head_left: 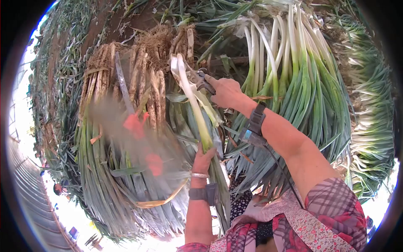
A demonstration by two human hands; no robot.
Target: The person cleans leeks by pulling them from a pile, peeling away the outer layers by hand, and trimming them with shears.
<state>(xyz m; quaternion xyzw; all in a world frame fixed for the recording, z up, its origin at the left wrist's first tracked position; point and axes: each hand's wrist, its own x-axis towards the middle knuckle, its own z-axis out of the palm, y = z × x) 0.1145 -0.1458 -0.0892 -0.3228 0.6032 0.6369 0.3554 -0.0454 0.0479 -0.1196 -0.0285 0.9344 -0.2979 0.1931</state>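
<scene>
My left hand [203,161] is closed around the green part of a long green onion [189,94], whose white end points up and away. Loose pale leaf layers [208,105] hang off its right side. Close by that white end, my right hand [226,91] grips a dark-handled tool [205,84]; its kind is hard to make out. To the left lie unpeeled green onions [157,94] with brown outer skins and roots. White, cleaned green onions [289,50] are heaped under and beyond my right forearm.
A long flat metal strip [122,82] lies on the left pile, near blurred red pieces [134,125]. A brownish blur covers part of that pile. More green onions [371,105] line the far right, and leafy scraps [63,84] cover the ground at left.
</scene>
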